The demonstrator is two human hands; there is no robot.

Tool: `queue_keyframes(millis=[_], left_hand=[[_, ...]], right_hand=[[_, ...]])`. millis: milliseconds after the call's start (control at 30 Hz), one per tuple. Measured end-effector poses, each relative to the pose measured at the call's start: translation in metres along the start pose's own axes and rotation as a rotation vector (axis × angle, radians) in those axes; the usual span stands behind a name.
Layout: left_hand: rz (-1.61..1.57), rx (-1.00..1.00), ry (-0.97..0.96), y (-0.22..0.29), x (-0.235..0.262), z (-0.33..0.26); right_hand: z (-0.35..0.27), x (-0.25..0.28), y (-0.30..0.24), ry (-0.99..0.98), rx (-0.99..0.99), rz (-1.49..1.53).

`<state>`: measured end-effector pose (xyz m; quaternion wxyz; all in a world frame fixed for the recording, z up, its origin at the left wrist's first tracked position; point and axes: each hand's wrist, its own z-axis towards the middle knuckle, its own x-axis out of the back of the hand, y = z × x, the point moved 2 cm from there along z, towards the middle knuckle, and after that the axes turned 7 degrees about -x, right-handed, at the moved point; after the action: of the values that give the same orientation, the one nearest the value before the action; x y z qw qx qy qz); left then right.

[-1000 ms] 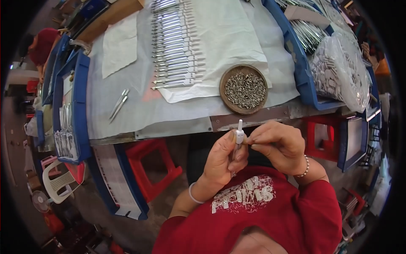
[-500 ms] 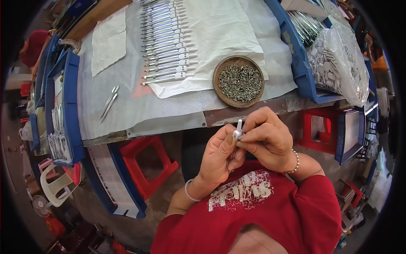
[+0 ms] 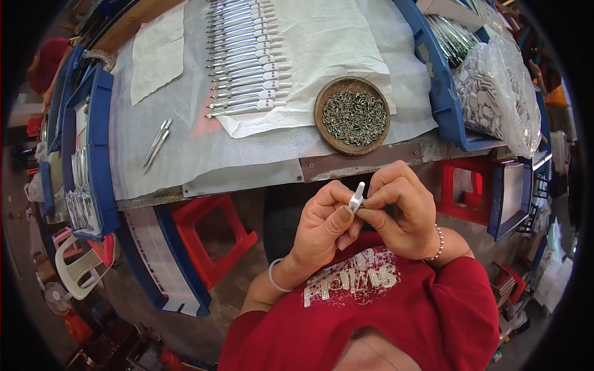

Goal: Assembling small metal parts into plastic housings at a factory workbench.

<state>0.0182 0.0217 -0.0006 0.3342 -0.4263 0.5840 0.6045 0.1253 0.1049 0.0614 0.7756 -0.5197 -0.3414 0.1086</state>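
My left hand (image 3: 323,224) pinches a small white plastic piece (image 3: 357,198) between thumb and fingers, its narrow tip pointing up. Against the side of that piece, the thumb and fingertips of my right hand (image 3: 401,207) are pressed together; whatever sits between them is too small to name. Both hands are in front of the table's near edge, above my lap. Just beyond them stands a round brown bowl (image 3: 320,117) full of short metal pins (image 3: 355,117). Left of the bowl, slim silver tools with white plastic ends (image 3: 247,77) lie in a long row.
Two loose silver rods (image 3: 157,145) lie on the sheeted table (image 3: 247,145). At right, a blue bin (image 3: 442,105) holds a clear bag of white plastic pieces (image 3: 486,99) and metal rods (image 3: 451,38). Another blue bin (image 3: 102,154) stands left. Red stools (image 3: 213,238) are below the table.
The white plastic piece has tilted, its tip now leaning further right. My right fingers have shifted slightly to the right along its side. The whole view has moved a little.
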Motion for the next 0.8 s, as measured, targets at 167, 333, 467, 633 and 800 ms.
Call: queue_keyframes(millis=[167, 333, 467, 633, 800], left_hand=[[0.047, 0.002, 0.005, 0.000, 0.002, -0.002], [0.016, 0.042, -0.011, 0.000, 0.001, -0.004], [-0.091, 0.122, -0.052, -0.006, 0.008, -0.007], [-0.089, 0.198, 0.056, -0.007, 0.009, -0.008], [-0.123, 0.244, 0.134, -0.008, 0.003, -0.008]], right_hand=[[0.006, 0.003, 0.001, -0.148, -0.070, 0.053], [0.010, 0.002, 0.006, -0.293, -0.306, 0.424], [0.011, -0.008, 0.021, -0.392, -0.377, 0.631], [0.011, -0.012, 0.023, -0.486, -0.422, 0.606], [0.007, -0.014, 0.030, -0.505, -0.406, 0.514]])
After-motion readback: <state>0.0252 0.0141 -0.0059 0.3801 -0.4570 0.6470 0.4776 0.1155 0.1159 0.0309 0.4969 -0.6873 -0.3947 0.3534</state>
